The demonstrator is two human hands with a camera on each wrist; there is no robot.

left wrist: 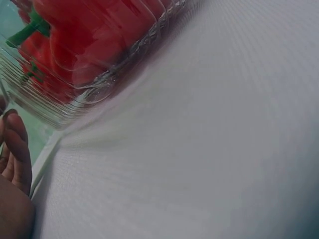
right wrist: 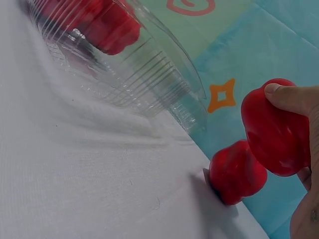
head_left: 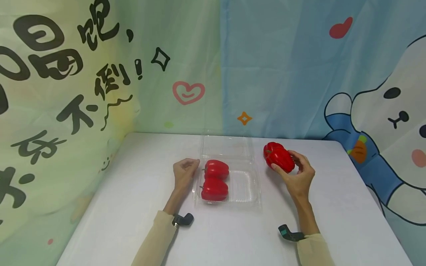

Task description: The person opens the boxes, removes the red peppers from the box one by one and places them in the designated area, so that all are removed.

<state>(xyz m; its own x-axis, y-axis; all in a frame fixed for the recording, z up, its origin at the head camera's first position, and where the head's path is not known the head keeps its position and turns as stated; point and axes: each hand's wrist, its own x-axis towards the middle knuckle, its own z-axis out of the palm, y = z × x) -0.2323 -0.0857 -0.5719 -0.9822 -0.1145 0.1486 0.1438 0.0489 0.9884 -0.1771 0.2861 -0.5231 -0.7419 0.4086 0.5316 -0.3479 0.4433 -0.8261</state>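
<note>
A clear plastic clamshell container point(head_left: 244, 186) stands on the table with its lid point(head_left: 226, 147) folded back. Inside its left half, two red bell peppers point(head_left: 214, 189) lie one behind the other, their green stems toward the left. My left hand point(head_left: 184, 173) pinches the container's left rim; in the left wrist view its fingers point(left wrist: 17, 149) are at the ribbed edge. To the right of the container, my right hand point(head_left: 301, 177) grips another red bell pepper point(right wrist: 279, 132) between thumb and fingers, raised over the table. One more red bell pepper point(right wrist: 237, 172) rests on the table just behind it.
The white table point(head_left: 133, 184) ends at a printed cloth backdrop point(head_left: 266, 74) with hearts and a cartoon animal. White surface shows on both sides of the container. Each wrist bears a dark camera mount point(head_left: 183, 220).
</note>
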